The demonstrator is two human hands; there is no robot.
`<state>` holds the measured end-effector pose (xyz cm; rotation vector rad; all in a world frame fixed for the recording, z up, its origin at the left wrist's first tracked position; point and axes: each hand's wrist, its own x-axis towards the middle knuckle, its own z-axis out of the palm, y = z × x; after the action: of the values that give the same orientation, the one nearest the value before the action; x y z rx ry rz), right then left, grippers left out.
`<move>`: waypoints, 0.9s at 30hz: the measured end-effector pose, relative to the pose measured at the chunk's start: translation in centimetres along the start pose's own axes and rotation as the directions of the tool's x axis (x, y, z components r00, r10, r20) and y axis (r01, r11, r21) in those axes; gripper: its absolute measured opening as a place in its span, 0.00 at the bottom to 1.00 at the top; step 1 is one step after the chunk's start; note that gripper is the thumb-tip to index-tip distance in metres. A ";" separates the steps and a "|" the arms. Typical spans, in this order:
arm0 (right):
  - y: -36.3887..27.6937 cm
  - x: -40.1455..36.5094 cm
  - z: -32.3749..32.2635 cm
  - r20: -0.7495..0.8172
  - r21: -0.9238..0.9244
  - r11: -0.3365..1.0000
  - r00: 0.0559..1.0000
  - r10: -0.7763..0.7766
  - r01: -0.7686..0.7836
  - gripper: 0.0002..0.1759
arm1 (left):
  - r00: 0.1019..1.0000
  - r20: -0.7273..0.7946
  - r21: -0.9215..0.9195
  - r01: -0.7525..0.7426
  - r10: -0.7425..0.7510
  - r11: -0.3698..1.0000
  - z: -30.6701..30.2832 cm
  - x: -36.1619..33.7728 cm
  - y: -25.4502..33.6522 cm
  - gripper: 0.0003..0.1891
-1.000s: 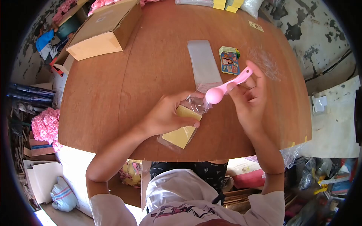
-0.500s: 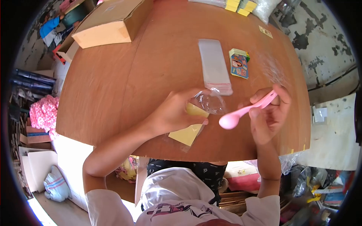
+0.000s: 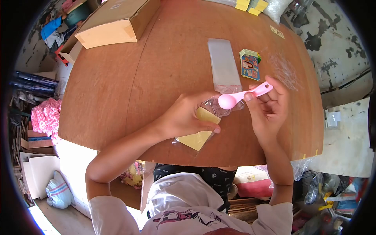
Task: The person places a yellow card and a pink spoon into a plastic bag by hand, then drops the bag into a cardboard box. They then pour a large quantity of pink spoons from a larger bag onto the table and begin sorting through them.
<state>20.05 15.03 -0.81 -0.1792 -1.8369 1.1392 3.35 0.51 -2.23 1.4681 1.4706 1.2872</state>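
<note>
My left hand [image 3: 196,113] is closed on a clear plastic bag [image 3: 236,106] with a yellow card [image 3: 196,139] inside it. The bag's open end points to the upper right. In my right hand [image 3: 270,105] a pink plastic spoon [image 3: 244,95] is pinched by its handle, its round bowl overlapping the bag's mouth in this view. Just beyond my hands lies a stack of clear bags [image 3: 225,64] with a pinkish strip along the near end. Right of that stack sits a pile of small printed cards [image 3: 250,67], blue and colourful on top.
A large cardboard box [image 3: 113,23] stands at the table's far left. Yellow card stacks [image 3: 256,7] and a white plastic sack [image 3: 276,9] are at the far edge. Thin clear plastic scraps [image 3: 284,70] lie on the right side of the wooden table [image 3: 105,90].
My right hand has moved left and up, bringing the spoon's bowl from beside the bag to its mouth. My left hand holds the bag in nearly the same spot.
</note>
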 end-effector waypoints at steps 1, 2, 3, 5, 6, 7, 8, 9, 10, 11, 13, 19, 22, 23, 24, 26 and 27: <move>0.0 0.1 0.0 -0.001 0.000 1.000 1.000 -0.002 0.002 0.28 | 1.000 0.000 0.001 -0.002 0.002 1.000 0.0 0.0 0.0 0.31; 0.0 0.2 0.0 -0.017 0.014 1.000 1.000 0.005 -0.004 0.28 | 1.000 0.004 -0.034 -0.018 0.018 0.999 0.1 0.0 0.0 0.30; 0.0 0.3 0.1 -0.033 0.029 1.000 0.999 0.012 -0.011 0.28 | 0.999 0.006 -0.069 -0.035 0.035 0.997 0.2 -0.1 0.0 0.29; 0.1 0.3 -0.2 -0.053 0.030 1.000 0.999 -0.004 0.005 0.28 | 1.000 -0.007 -0.132 -0.006 0.006 0.991 0.4 0.1 -1.0 0.27; 0.1 0.3 -0.4 -0.074 0.030 0.999 0.997 -0.016 0.019 0.28 | 1.000 -0.016 -0.195 0.023 -0.027 0.980 0.5 0.1 -1.1 0.25; 0.0 0.4 -0.5 -0.073 0.030 0.999 0.997 -0.017 0.020 0.28 | 1.000 -0.017 -0.195 0.022 -0.026 0.981 0.4 0.1 -1.1 0.25; -0.1 0.5 -0.7 -0.085 0.019 1.000 0.996 -0.019 0.021 0.28 | 1.000 0.000 -0.194 0.016 -0.016 0.981 0.3 0.0 -1.0 0.25; -0.2 0.6 -0.7 -0.096 0.009 1.000 0.995 -0.020 0.021 0.28 | 1.000 0.017 -0.193 0.010 -0.007 0.981 0.3 0.0 -0.9 0.26; -0.3 0.8 -0.7 -0.096 0.009 1.000 0.995 -0.021 0.022 0.28 | 1.000 0.017 -0.192 0.010 -0.007 0.981 0.3 -0.1 -0.9 0.26; -0.4 0.9 -0.8 -0.075 0.023 0.999 0.996 0.040 -0.038 0.28 | 1.000 0.022 -0.174 0.006 -0.002 0.985 0.3 -0.2 -0.9 0.28; -0.5 1.0 -0.7 -0.055 0.034 0.995 0.994 0.099 -0.097 0.28 | 1.000 0.029 -0.155 0.001 0.004 0.988 0.3 -0.2 -0.9 0.30; -0.2 1.2 -0.7 -0.052 0.097 0.975 0.977 0.206 -0.200 0.26 | 0.999 0.042 -0.148 -0.024 0.030 0.989 0.5 0.0 -1.1 0.34; -0.3 1.2 -0.7 -0.058 0.081 0.979 0.980 0.190 -0.185 0.26 | 0.992 -0.007 -0.124 -0.125 0.125 0.984 0.7 -0.1 -1.2 0.36; -0.4 1.2 -0.8 -0.044 0.057 0.981 0.981 0.187 -0.184 0.26 | 0.992 -0.004 -0.117 -0.126 0.126 0.985 0.6 -0.1 -1.1 0.36; -0.4 1.3 -0.9 -0.028 0.033 0.983 0.983 0.183 -0.182 0.26 | 0.992 -0.002 -0.108 -0.127 0.128 0.986 0.6 -0.2 -1.0 0.36; -0.5 1.5 -0.9 -0.020 0.028 0.974 0.974 0.224 -0.223 0.25 | 0.985 0.008 -0.091 -0.168 0.170 0.982 0.4 -0.2 -0.5 0.35; -0.5 1.6 -0.8 -0.014 0.023 0.963 0.963 0.268 -0.268 0.25 | 0.978 0.020 -0.075 -0.205 0.207 0.976 0.4 -0.2 -0.3 0.35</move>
<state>19.96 16.17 0.68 -0.4352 -1.8229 1.3381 3.67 0.39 -2.69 1.6170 1.2661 1.4219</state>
